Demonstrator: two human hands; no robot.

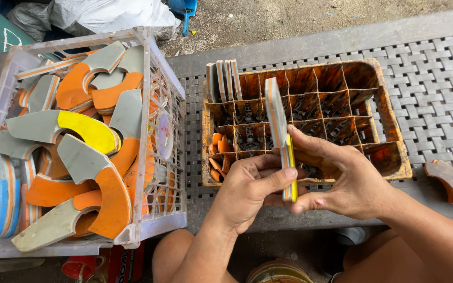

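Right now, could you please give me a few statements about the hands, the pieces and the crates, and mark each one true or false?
1. Both hands, the left hand and the right hand, hold one flat layered piece on edge. True.
2. The white crate on the left holds no pieces. False: it is heaped with grey, orange and yellow curved pieces.
3. The orange divided crate has several flat pieces standing in its far left corner. True.
4. Every compartment of the divided crate is full. False: most look empty, and small orange scraps lie in the near left ones.
5. The crates rest on a grey woven-pattern surface. True.
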